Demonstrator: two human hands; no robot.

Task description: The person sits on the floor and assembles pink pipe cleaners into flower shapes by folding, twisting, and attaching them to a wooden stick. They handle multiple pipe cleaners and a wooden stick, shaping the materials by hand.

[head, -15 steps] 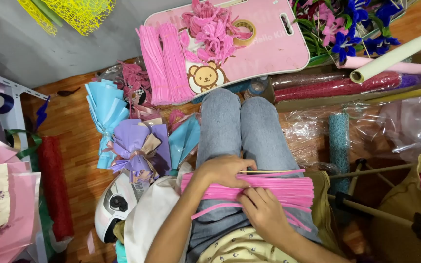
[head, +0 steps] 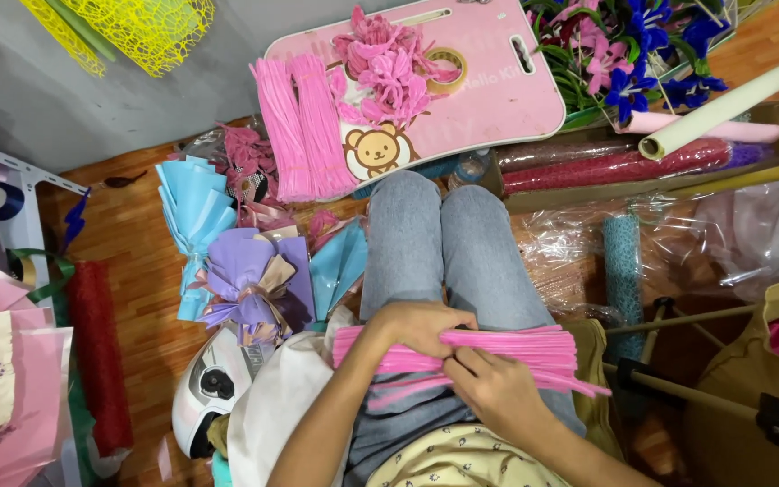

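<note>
A: Why is the bundle of pink stems (head: 498,356) lying across the lap?

B: Likely so the thighs bear it while both hands sort. The left hand (head: 421,326) curls closed over the bundle's top; the right hand (head: 498,388), at its 5 o'clock, pinches a few stems between closed fingers.

A: How do they look?

B: Thin, fuzzy, bright pink, fanning looser rightward. More lie on the pink tray (head: 516,99) at 12 o'clock.

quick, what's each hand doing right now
Left hand: closed over the bundle of pink pipe cleaners on the lap.
Right hand: pinching the same bundle from below.
</note>
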